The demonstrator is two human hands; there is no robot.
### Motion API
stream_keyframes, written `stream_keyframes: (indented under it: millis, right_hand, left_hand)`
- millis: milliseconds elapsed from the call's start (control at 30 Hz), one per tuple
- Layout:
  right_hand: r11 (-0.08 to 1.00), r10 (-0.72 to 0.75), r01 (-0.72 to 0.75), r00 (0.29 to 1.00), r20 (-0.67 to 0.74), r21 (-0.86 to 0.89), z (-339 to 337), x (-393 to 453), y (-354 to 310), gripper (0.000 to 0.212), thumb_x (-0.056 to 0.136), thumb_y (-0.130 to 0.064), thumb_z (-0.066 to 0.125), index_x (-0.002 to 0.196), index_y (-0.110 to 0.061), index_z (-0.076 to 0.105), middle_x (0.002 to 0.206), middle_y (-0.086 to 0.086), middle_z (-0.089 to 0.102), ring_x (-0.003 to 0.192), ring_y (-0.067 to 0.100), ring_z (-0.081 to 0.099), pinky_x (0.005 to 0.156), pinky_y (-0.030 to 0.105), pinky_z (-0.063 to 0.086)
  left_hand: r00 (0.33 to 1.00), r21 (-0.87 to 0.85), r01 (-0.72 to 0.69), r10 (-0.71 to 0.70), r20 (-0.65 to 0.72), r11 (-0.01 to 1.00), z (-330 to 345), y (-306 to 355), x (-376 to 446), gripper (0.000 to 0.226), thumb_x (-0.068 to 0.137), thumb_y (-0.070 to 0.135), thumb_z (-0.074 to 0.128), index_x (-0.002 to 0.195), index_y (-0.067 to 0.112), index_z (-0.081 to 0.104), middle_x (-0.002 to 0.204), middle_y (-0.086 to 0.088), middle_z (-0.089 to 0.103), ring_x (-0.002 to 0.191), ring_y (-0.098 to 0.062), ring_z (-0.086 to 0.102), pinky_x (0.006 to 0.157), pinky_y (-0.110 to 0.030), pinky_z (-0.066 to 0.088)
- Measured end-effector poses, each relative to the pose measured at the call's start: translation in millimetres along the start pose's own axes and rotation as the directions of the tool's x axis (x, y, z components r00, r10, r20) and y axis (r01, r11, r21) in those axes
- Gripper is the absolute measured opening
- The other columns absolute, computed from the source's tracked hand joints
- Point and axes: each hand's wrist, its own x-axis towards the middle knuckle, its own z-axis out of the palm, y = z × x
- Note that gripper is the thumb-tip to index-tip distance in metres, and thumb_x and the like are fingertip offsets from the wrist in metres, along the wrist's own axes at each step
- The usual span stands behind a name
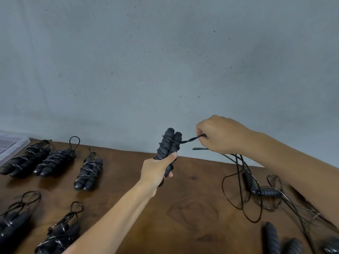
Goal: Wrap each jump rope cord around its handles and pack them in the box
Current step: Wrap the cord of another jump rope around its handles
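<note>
Our left hand (157, 169) has its fingers (170, 157) curled tight around the paired handles (169, 143), held upright above the desk (183, 208). Our right hand (222, 134), just right of the handles, pinches the cord (190, 139) taut. Loose cord (236, 189) trails below the right hand onto the desk. Left of the handles lie wrapped ropes (89, 171); a clear box (11, 147) sits farthest left.

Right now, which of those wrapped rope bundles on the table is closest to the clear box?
The far-left bundle in the back row: it lies right beside the clear box, while the other four sit farther right or nearer the camera.
</note>
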Motion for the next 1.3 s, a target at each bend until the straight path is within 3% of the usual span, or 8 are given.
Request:
stream_keyframes:
  millis: [167, 333, 533, 700, 800, 933, 1200, 1300]
  right_hand:
    - [0.993, -0.113, 0.112, 0.994, 0.011, 0.044, -13, 5, -4, 0.03, 0.101, -0.009, 0.049, 0.121, -0.021, 0.066, 0.114, -0.002, 0.068, 0.105, 0.022, 0.063, 0.086, 0.04, 0.054]
    - [0.991, -0.134, 0.134, 0.99, 0.036, -0.019, -20, 11, 1, 0.041, 0.096, 0.002, 0.046, 0.124, -0.024, 0.063, 0.105, -0.01, 0.069, 0.101, 0.015, 0.062, 0.075, 0.029, 0.044]
    - [0.994, -0.103, 0.103, 0.995, 0.001, 0.031, -23, 17, 11, 0.016, 0.102, -0.017, 0.057, 0.11, -0.028, 0.066, 0.102, -0.019, 0.069, 0.092, 0.006, 0.061, 0.073, 0.029, 0.044]
    - [0.949, -0.065, 0.074, 0.997, -0.041, 0.305, -14, 14, 29, 0.014, 0.097, -0.038, 0.067, 0.092, -0.026, 0.07, 0.084, -0.012, 0.07, 0.071, 0.003, 0.06, 0.065, 0.026, 0.045]
    - [0.892, -0.037, 0.066, 0.997, -0.074, 0.448, -2, 8, 33, 0.02, 0.098, -0.037, 0.065, 0.084, -0.024, 0.071, 0.075, -0.007, 0.067, 0.057, -0.001, 0.053, 0.056, 0.012, 0.038]
    - [0.822, -0.034, 0.082, 0.995, -0.096, 0.563, 11, -1, 24, 0.03, 0.104, -0.026, 0.056, 0.075, -0.024, 0.065, 0.059, -0.018, 0.059, 0.051, 0.001, 0.046, 0.055, 0.013, 0.037]
    - [0.762, -0.025, 0.109, 0.99, -0.14, 0.638, 26, -13, 16, 0.023, 0.108, -0.018, 0.045, 0.094, -0.021, 0.063, 0.072, -0.014, 0.061, 0.061, 0.001, 0.047, 0.062, 0.014, 0.039]
    - [0.747, 0.018, 0.078, 0.99, -0.138, 0.66, 29, -17, 17, 0.016, 0.108, -0.027, 0.049, 0.104, -0.031, 0.064, 0.075, -0.011, 0.065, 0.064, 0.005, 0.053, 0.062, 0.018, 0.041]
  left_hand:
    - [0.993, 0.244, -0.059, 0.032, 0.112, 0.968, -2, 9, 5, 0.052, 0.078, 0.05, 0.087, 0.096, 0.002, 0.077, 0.065, -0.001, 0.062, 0.057, -0.018, 0.067, 0.078, -0.032, 0.054]
    - [0.955, 0.552, -0.194, 0.027, 0.295, 0.811, -6, 35, -5, 0.041, 0.082, 0.05, 0.083, 0.079, 0.014, 0.067, 0.058, 0.001, 0.061, 0.054, -0.013, 0.065, 0.068, -0.026, 0.051]
    - [0.907, 0.695, -0.368, 0.076, 0.413, 0.618, -16, 57, -17, 0.041, 0.081, 0.056, 0.081, 0.075, 0.019, 0.064, 0.058, 0.001, 0.066, 0.053, -0.006, 0.057, 0.063, -0.027, 0.04]
    - [0.866, 0.6, -0.43, 0.119, 0.486, 0.674, -29, 57, -28, 0.04, 0.082, 0.05, 0.084, 0.08, 0.013, 0.068, 0.065, -0.011, 0.069, 0.057, -0.008, 0.052, 0.064, -0.027, 0.038]
    - [0.844, 0.496, -0.449, 0.171, 0.508, 0.743, -34, 56, -36, 0.032, 0.085, 0.038, 0.084, 0.073, 0.016, 0.065, 0.068, -0.016, 0.068, 0.053, -0.007, 0.049, 0.056, -0.02, 0.036]
    - [0.839, 0.325, -0.396, 0.195, 0.507, 0.859, -34, 52, -42, 0.024, 0.087, 0.034, 0.083, 0.078, 0.019, 0.067, 0.068, -0.014, 0.067, 0.054, -0.016, 0.044, 0.051, -0.022, 0.031]
    - [0.85, 0.036, -0.276, 0.227, 0.475, 0.96, -31, 38, -43, 0.052, 0.077, 0.052, 0.08, 0.09, 0.003, 0.07, 0.074, -0.017, 0.064, 0.078, -0.03, 0.047, 0.078, -0.043, 0.032]
    - [0.872, -0.058, -0.246, 0.247, 0.423, 0.968, -30, 39, -41, 0.046, 0.078, 0.054, 0.079, 0.093, 0.012, 0.067, 0.074, -0.015, 0.06, 0.074, -0.027, 0.044, 0.066, -0.034, 0.036]
